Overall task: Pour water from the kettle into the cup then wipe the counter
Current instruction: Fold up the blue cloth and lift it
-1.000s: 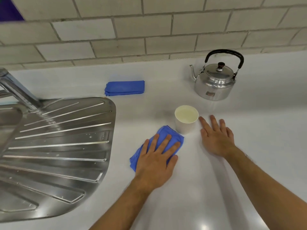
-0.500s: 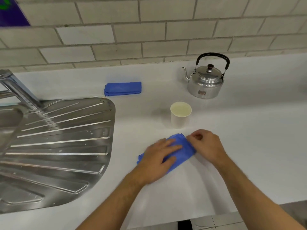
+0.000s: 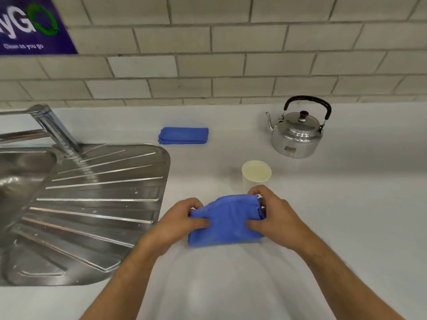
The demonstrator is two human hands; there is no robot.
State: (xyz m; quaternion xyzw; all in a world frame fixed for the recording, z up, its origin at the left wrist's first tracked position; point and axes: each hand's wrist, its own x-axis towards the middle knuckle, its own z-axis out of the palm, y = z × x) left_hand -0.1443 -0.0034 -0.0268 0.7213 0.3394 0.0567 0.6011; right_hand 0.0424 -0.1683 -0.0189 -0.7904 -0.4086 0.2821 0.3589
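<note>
**Both hands bunching the blue cloth**

L hand (image 3: 178,221) and R hand (image 3: 275,218) sit knuckles-up w/ forearms angled in, each pinching one end of the blue cloth (image 3: 225,221), thumbs on top, fingers curled round the edges. Cloth lies on the counter (image 3: 346,215), just in front of the cup (image 3: 256,175). Count: 2 cloths, incl. a folded cloth (image 3: 183,135) near the wall; 1 cup; 1 kettle (image 3: 297,132), upright, back right; 1 sink drainer (image 3: 92,204) at left.

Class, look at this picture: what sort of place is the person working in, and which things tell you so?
Probably a shared or workplace kitchen. A steel sink drainboard with a tap is set in a white counter, and a "Clean as you go" sign hangs on the tiled wall.
</note>
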